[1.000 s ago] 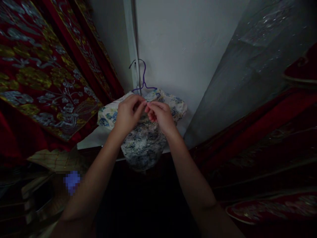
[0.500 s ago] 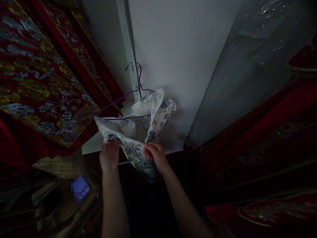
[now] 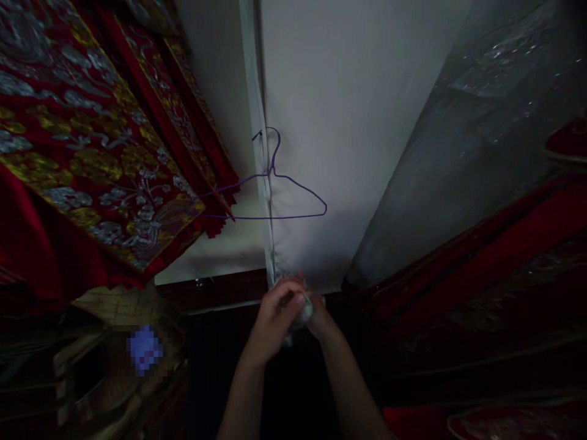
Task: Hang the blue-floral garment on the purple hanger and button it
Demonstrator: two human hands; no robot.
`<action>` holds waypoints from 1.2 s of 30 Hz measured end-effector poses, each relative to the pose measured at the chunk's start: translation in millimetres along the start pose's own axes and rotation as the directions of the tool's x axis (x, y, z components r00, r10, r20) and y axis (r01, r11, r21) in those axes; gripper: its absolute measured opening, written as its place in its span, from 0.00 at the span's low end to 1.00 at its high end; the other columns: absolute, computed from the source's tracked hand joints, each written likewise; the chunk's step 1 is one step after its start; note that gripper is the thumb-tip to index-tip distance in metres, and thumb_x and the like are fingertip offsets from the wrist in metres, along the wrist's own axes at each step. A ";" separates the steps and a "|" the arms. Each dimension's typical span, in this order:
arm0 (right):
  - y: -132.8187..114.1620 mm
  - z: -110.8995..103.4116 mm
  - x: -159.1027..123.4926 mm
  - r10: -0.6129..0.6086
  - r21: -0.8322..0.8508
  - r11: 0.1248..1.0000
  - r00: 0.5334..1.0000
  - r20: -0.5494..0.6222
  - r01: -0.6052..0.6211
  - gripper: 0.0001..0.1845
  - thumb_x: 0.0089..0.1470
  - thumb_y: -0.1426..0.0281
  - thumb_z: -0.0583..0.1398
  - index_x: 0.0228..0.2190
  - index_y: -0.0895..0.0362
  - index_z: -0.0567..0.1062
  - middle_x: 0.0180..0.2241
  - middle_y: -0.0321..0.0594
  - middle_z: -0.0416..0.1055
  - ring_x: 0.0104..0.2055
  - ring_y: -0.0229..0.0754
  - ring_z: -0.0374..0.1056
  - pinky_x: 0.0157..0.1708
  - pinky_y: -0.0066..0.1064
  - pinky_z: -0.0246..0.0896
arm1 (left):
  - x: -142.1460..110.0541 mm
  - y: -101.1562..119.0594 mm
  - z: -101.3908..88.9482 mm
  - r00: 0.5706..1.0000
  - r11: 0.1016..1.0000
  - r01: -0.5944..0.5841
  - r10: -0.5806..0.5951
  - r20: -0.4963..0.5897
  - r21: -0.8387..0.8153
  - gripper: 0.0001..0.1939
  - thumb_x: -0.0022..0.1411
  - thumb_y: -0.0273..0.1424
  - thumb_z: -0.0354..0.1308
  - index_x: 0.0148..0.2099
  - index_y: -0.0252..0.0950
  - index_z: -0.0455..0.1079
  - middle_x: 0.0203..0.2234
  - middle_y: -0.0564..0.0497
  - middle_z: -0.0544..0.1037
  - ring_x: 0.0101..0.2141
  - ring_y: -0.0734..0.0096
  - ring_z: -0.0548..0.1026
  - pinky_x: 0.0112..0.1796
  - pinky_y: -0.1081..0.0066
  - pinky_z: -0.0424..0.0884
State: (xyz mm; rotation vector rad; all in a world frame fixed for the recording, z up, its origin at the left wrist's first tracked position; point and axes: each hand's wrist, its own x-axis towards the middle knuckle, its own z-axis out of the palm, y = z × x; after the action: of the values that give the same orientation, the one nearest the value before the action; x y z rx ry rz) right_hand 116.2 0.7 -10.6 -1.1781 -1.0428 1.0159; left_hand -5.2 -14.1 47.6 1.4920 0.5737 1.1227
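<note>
A white floral garment point(image 3: 306, 309) is bunched small between my hands, with only pale bits of cloth showing. My left hand point(image 3: 279, 315) curls around its near left side, thumb on top. From the right, my right hand point(image 3: 320, 316) closes on the same bundle; its fingers are largely hidden behind the cloth and the left hand. Above them a thin purple wire hanger point(image 3: 298, 216) hangs by its hook, with no cloth on it. Its left end overlaps the red embroidered cloth.
Red cloth with gold and silver embroidery point(image 3: 123, 159) hangs on the left. A white wall panel with a vertical strip point(image 3: 257, 79) stands behind the hanger. Shiny plastic sheeting point(image 3: 440, 159) and more red cloth point(image 3: 481, 244) line the right. A chair point(image 3: 64, 366) holds a blurred blue-lit object point(image 3: 145, 349).
The floral garment has come off the hanger and is gathered into a bundle. My left hand has moved right to meet my right hand, both lower in view.
</note>
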 end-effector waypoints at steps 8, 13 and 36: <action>-50.8 -8.5 -22.9 0.150 0.231 0.926 0.852 0.502 -0.299 0.34 0.43 0.37 0.63 0.31 0.55 0.77 0.27 0.41 0.72 0.35 0.48 0.72 0.36 0.36 0.68 | 10.6 24.2 -32.4 0.997 0.938 -0.064 0.046 0.061 0.341 0.17 0.68 0.41 0.58 0.55 0.42 0.72 0.50 0.44 0.76 0.52 0.56 0.73 0.55 0.62 0.67; -95.5 -16.8 -7.7 -0.087 -0.119 0.971 0.774 0.627 0.206 0.18 0.43 0.75 0.62 0.39 0.55 0.80 0.35 0.36 0.77 0.37 0.43 0.72 0.40 0.33 0.65 | 5.2 5.5 -79.1 0.962 0.962 0.218 -0.240 0.131 0.162 0.27 0.65 0.54 0.55 0.50 0.38 0.78 0.42 0.43 0.81 0.46 0.52 0.77 0.51 0.59 0.72; -66.2 -95.8 88.6 -0.456 -0.609 0.628 0.863 0.218 0.485 0.16 0.56 0.70 0.53 0.42 0.55 0.77 0.28 0.35 0.74 0.29 0.42 0.68 0.32 0.29 0.59 | 41.2 54.5 -183.2 0.973 0.238 0.017 -0.229 0.038 0.971 0.20 0.67 0.38 0.45 0.42 0.36 0.76 0.41 0.41 0.81 0.44 0.56 0.79 0.49 0.61 0.72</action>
State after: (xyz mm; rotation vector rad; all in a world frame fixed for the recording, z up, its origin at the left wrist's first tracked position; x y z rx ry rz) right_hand 232.9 59.9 54.9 -1.3123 -1.7179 0.2364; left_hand -160.2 94.0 97.8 2.5284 1.4221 0.3665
